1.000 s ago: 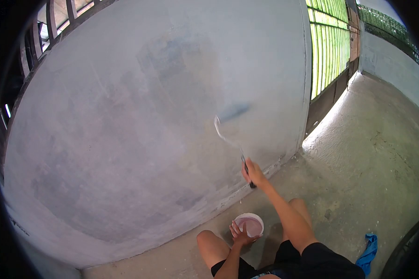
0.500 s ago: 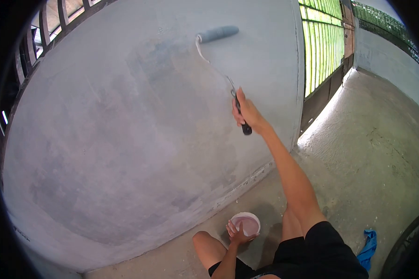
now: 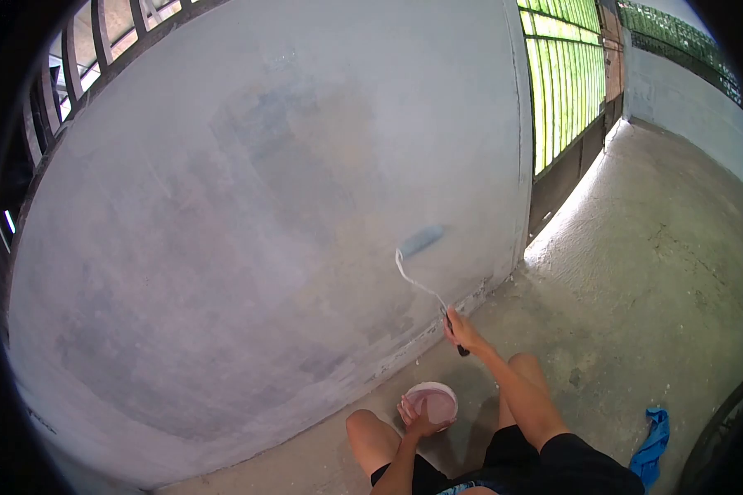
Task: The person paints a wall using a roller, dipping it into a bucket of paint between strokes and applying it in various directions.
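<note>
My right hand (image 3: pixel 464 332) is wrapped round the black handle of a paint roller (image 3: pixel 422 241). The roller's grey-blue sleeve lies against the lower right part of the grey wall (image 3: pixel 223 247), slightly blurred, with its bent wire frame leading down to the handle. Low between my knees, my left hand (image 3: pixel 421 421) grips the near side of a small round white tub (image 3: pixel 455 399), fingers at its left edge and thumb over the inside. The inside of the tub looks pale pinkish; how much paint it holds is hard to make out.
Patchy darker and bluish areas mark the wall. A barred metal gate (image 3: pixel 563 99) stands to the right, above the concrete floor (image 3: pixel 652 247). A blue cloth (image 3: pixel 652 450) lies on the floor near a dark, curved wheel-like edge (image 3: pixel 722 437). Metal bars (image 3: pixel 99 33) top the wall at left.
The roller has come down the wall from near the top to low on the right, my right arm lowering with it. My left hand stays on the tub.
</note>
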A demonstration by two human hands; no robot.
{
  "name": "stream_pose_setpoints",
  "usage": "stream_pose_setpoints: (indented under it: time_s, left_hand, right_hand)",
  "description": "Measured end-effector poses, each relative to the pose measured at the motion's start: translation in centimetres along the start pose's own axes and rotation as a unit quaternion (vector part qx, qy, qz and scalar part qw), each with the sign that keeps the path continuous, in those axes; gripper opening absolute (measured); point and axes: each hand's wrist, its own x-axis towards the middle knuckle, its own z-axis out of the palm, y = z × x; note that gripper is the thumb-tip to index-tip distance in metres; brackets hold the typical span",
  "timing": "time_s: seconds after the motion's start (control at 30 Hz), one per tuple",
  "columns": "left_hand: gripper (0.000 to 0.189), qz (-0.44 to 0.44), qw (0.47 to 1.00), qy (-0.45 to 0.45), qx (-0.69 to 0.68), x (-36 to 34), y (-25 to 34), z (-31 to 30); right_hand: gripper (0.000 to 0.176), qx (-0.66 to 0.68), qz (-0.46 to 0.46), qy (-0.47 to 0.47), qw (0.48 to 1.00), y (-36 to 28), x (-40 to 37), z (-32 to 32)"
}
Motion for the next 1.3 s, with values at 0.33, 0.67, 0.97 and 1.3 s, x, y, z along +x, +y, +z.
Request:
stream_pose_setpoints:
  time_s: [0.33, 0.67, 0.97, 1.3]
  left_hand:
    - [0.139, -0.003, 1.000, -0.028, -0.007, 0.0, -0.2, 0.2]
    - [0.135, 0.044, 0.997, 0.037, -0.058, -0.4, -0.6, 0.6]
    - [0.137, -0.013, 1.000, -0.011, -0.008, -0.5, 0.3, -0.2]
    - [0.138, -0.013, 1.000, -0.009, -0.010, -0.4, 0.4, -0.5]
  right_hand:
    - [0.072, -0.026, -0.075, 0.009, 0.997, -14.8, 4.2, -1.3]
    - [0.061, 0.001, -0.217, 0.136, 0.967, -29.4, 6.5, -0.1]
    - [0.058, -0.023, -0.115, 0.113, 0.987, -8.4, 3.9, 2.2]
    - [0.062, -0.138, 0.020, 0.125, 0.982, 6.9, -5.1, 1.9]
